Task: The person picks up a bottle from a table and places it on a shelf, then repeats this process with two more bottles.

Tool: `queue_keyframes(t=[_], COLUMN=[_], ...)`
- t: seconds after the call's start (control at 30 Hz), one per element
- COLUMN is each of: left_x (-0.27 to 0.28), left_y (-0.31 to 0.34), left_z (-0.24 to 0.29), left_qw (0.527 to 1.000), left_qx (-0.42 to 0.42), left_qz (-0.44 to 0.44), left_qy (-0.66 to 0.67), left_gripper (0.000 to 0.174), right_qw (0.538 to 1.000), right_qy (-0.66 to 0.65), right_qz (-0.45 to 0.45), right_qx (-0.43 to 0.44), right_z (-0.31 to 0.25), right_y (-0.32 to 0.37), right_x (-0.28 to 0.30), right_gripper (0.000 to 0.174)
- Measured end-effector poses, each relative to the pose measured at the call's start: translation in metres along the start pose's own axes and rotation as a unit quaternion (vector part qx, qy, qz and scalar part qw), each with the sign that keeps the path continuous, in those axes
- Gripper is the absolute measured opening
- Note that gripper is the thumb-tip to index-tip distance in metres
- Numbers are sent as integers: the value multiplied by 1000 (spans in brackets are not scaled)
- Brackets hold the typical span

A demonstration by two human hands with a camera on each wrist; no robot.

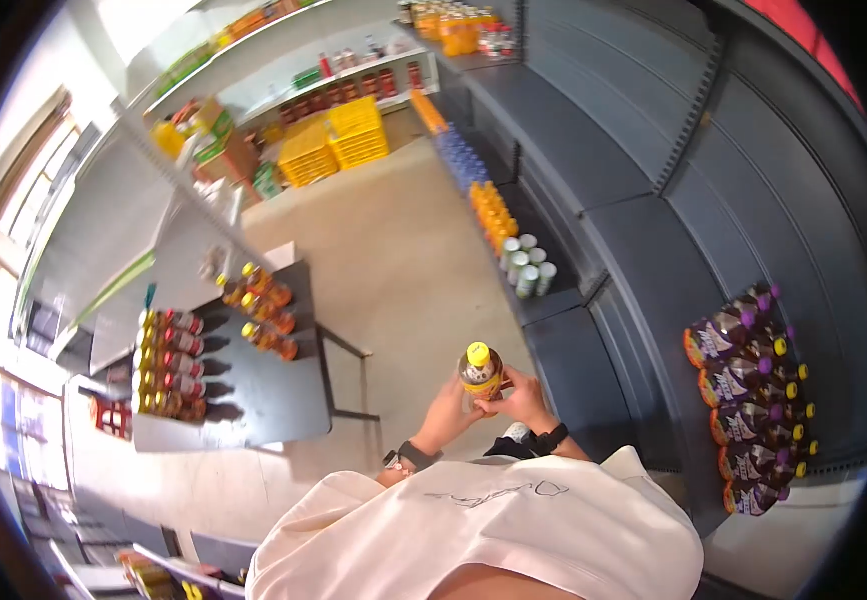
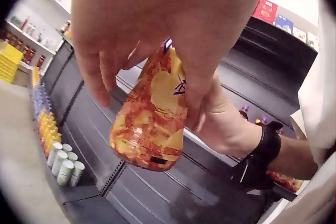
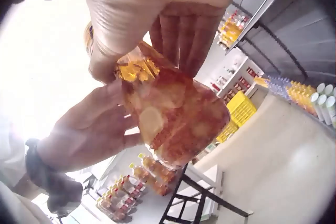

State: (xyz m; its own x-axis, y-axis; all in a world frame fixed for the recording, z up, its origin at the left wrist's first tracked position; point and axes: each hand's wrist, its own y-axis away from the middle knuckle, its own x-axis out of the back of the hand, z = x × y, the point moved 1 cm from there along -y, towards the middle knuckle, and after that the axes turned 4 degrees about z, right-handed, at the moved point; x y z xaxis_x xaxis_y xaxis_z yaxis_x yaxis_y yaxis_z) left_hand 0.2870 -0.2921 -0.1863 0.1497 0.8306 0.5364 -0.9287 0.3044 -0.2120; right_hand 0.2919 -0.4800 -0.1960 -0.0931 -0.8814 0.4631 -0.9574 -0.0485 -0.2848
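Note:
A drink bottle (image 1: 480, 373) with a yellow cap is in front of my chest, held between both hands. My left hand (image 1: 445, 412) grips it from the left, thumb and fingers on either side of the bottle (image 2: 149, 113) in the left wrist view. My right hand (image 1: 523, 398) holds it from the right; the right wrist view shows that thumb and fingers around the bottle's upper part. The bottle's label carries a red and yellow fruit pattern, with reddish-brown liquid visible in the bottle (image 3: 178, 113). Its cap is hidden behind the hands in both wrist views.
On the left, a dark table (image 1: 263, 395) bears rows of yellow-capped bottles (image 1: 168, 365). To the right run grey shelves (image 1: 643, 270), with purple-labelled bottles (image 1: 743, 420) at the near end and white cans (image 1: 526, 265) lower down. Yellow crates (image 1: 353, 130) stand at the back wall.

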Motion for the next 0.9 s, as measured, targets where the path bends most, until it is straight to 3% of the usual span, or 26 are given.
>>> queue_keyframes(t=[0.13,0.2,0.27,0.33,0.37,0.5,0.6,0.73,0.8,0.83,0.9], left_x=[71,98,112,130,130,166,183,217,237,235,230], left_y=[57,93,129,159,176,218,243,250,244,247,251], left_z=[-6,-13,-39,-49,-70,-74,-85,-77,-71,-85,-116], left_qw=[996,988,989,985,988,987,974,973,963,963,922], left_qx=[16,127,110,142,108,112,188,157,226,227,216], left_qz=[74,71,96,95,106,105,117,158,104,109,242], left_qy=[-53,-51,-28,-16,-34,-51,-46,-62,101,100,213], left_gripper=[66,63,64,66,69,70,67,59,64,64,72], right_qw=[997,994,987,978,976,972,960,948,948,948,947], right_qy=[-27,-3,-23,-11,-12,-24,-20,-62,-52,-42,-45], right_qz=[-65,-103,-155,-180,-186,-222,-275,-305,-310,-311,-315], right_qx=[9,46,29,107,109,75,55,60,54,47,55], right_z=[-52,-71,-90,-100,-103,-125,-138,-160,-156,-154,-150], right_y=[7,21,34,49,57,83,87,77,73,68,59], right_x=[-74,-108,-134,-163,-177,-226,-252,-278,-296,-305,-325], right_gripper=[57,58,58,57,57,56,57,53,50,47,47])
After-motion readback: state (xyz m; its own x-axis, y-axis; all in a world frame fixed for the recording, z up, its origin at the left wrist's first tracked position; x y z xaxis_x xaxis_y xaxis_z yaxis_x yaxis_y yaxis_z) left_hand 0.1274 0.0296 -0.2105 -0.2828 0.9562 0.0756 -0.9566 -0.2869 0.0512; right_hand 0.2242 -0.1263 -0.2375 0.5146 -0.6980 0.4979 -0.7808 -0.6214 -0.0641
